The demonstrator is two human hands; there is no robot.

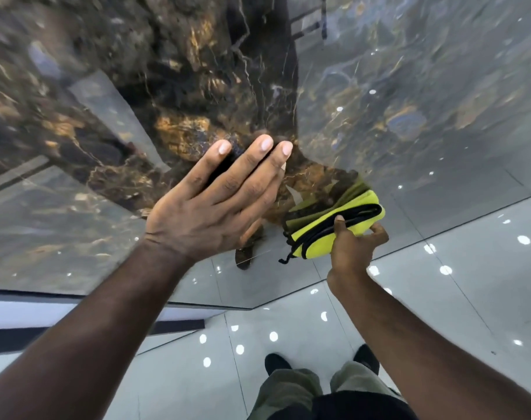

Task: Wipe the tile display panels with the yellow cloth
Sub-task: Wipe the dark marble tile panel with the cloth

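Observation:
A tall glossy tile display panel (197,86) with dark brown, gold and blue marbling fills the upper part of the head view. My left hand (215,201) lies flat against it with straight, spread fingers. A second panel (425,110) with greyer marbling stands to the right at an angle. My right hand (355,247) grips a folded yellow cloth (337,228) with black edging and holds it against the lower part of the panel, where its reflection shows in the gloss.
A shiny pale tiled floor (440,298) reflects ceiling spotlights below the panels. My legs in olive trousers and dark shoes (276,362) stand close to the panel's base. A dark strip (15,338) runs along the lower left.

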